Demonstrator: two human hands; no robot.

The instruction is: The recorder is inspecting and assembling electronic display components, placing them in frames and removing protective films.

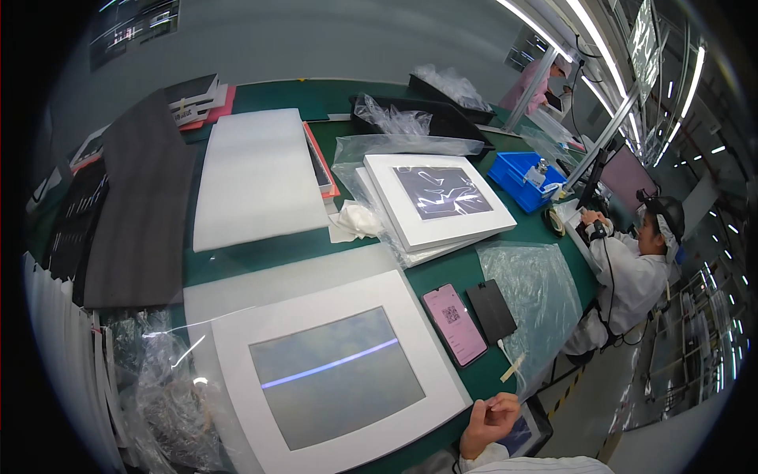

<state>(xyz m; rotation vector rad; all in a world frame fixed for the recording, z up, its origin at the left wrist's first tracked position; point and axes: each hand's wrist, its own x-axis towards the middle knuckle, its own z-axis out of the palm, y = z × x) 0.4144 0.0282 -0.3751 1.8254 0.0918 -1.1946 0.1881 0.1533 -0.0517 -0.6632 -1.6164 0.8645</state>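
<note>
At the table's near right edge is my right hand (489,424), its fingers curled in and nothing showing between them. It is apart from the white frame (237,351), whose nearest corner lies just left of it. Inside this frame a grey glossy panel (335,411) reflects a bluish light streak. Beyond my hand lie a phone (455,325) with a pink lit screen and a dark flat box (491,310) with a white cable. My left hand is out of view.
A second white frame (387,193) rests on a stack behind. White foam (257,170) and dark grey foam (142,213) sheets lie left. Clear plastic film (529,292) covers the right side, near a blue bin (513,178). A co-worker (632,268) sits at the right.
</note>
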